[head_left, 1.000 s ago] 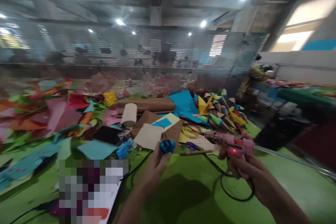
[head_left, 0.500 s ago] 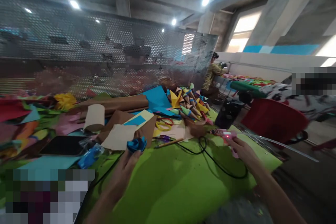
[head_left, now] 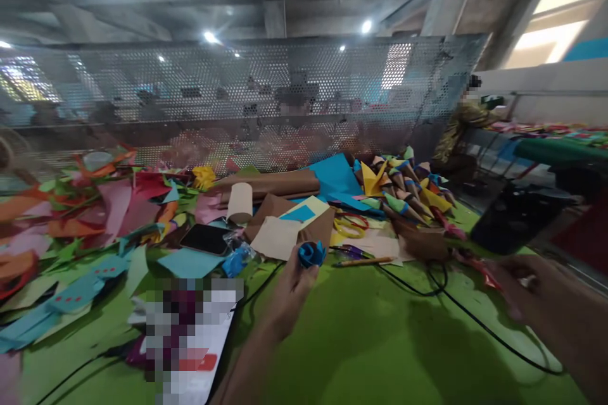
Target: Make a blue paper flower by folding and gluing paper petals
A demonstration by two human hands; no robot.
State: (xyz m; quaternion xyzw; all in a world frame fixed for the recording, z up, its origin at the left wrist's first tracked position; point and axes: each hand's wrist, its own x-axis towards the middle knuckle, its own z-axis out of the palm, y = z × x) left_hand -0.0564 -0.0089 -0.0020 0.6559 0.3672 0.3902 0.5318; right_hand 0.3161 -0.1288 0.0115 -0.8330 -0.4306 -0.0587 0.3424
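Observation:
My left hand is closed, pinching a small blue rolled paper rose at its fingertips above the green table cover. My right hand is at the right edge, smeared by motion. A blurred pink glue gun lies right at its fingers; whether the hand grips it is unclear. The gun's black cord loops across the green cover between the hands.
Just beyond the rose lie brown paper sheets, a pencil, yellow scissors, a phone and brown rolls. A pile of paper cones sits at back right, coloured scraps at left. A perforated metal screen backs the table. A person stands far right.
My right hand moved with the glue gun from the table's middle out to the right and lower. The left hand kept hold of the blue rose. The view swung right, then back left.

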